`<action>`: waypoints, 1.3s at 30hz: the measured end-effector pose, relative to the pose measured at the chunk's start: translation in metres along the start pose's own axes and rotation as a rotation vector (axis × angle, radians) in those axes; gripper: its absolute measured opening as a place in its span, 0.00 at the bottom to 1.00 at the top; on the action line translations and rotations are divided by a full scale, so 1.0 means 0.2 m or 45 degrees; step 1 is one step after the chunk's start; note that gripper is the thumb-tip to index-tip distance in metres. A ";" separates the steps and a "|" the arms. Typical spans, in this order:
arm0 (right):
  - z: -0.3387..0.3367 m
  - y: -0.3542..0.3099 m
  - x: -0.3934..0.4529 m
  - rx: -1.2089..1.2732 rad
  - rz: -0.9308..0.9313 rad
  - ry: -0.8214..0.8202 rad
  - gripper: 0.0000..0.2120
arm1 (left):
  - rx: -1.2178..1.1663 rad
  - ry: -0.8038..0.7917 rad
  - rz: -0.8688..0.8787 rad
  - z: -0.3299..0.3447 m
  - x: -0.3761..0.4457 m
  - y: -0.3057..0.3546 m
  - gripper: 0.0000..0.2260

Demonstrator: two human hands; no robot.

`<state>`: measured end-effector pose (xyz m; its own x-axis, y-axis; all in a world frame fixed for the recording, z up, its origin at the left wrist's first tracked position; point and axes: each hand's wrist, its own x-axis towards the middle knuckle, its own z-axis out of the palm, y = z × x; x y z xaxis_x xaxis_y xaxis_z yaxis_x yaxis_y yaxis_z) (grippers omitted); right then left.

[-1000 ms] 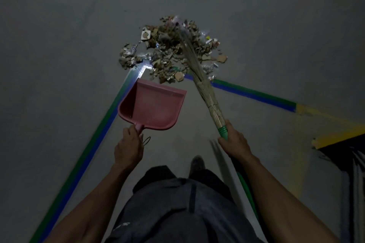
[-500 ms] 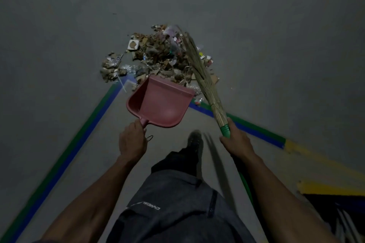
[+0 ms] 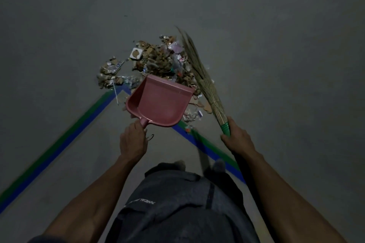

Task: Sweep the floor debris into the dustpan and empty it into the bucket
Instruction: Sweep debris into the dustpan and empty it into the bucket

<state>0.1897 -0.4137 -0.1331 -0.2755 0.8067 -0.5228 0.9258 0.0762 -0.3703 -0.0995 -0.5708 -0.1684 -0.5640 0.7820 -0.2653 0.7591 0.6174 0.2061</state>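
Below, left hand [image 3: 133, 140] grips dustpan [image 3: 160, 102] handle, right hand [image 3: 238, 139] grips broom [image 3: 207, 89], shorts print unreadable.

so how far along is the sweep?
Done: debris is gathered into a pile. In hand: left hand holds the dustpan, empty, at the pile's near edge; right hand grips the broom beside the pile. Left: sweeping it in and emptying; no bucket in view.
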 end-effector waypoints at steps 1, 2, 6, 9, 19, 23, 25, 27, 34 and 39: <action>-0.05 0.01 0.08 -0.028 -0.038 -0.023 0.35 | -0.006 0.009 -0.028 0.01 0.01 0.05 0.12; -0.09 0.02 0.16 -0.050 -0.076 -0.048 0.35 | -0.015 0.025 -0.050 0.03 0.03 0.09 0.11; -0.26 0.07 0.47 -0.124 -0.251 -0.140 0.34 | -0.060 0.100 -0.195 0.10 0.03 0.30 0.09; -0.39 0.09 0.64 -0.181 -0.393 -0.214 0.33 | -0.062 0.115 -0.341 0.12 -0.02 0.47 0.10; -0.50 -0.07 0.88 -0.319 -0.692 -0.468 0.29 | -0.136 0.165 -0.723 0.11 -0.21 0.69 0.13; -0.39 -0.24 0.92 -0.374 -0.727 -0.548 0.27 | -0.196 0.182 -0.864 0.14 -0.20 0.56 0.14; -0.31 -0.32 0.93 -0.397 -0.718 -0.600 0.27 | -0.236 0.208 -0.913 0.16 -0.18 0.46 0.16; -0.22 -0.41 0.95 -0.421 -0.707 -0.627 0.27 | -0.279 0.212 -0.951 0.18 -0.14 0.33 0.21; 0.26 -0.79 1.00 -0.500 -0.588 -0.626 0.33 | -0.398 -0.038 -0.929 0.26 0.09 -0.33 0.28; 0.57 -0.98 1.09 -0.570 -0.617 -0.577 0.32 | -0.392 -0.193 -0.844 0.35 0.26 -0.68 0.27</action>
<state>-0.0805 -0.3194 -0.2624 -0.6632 0.3146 -0.6791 0.6658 0.6625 -0.3432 -0.2102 -0.6201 -0.2774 -0.8038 0.2310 -0.5482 0.1379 0.9688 0.2061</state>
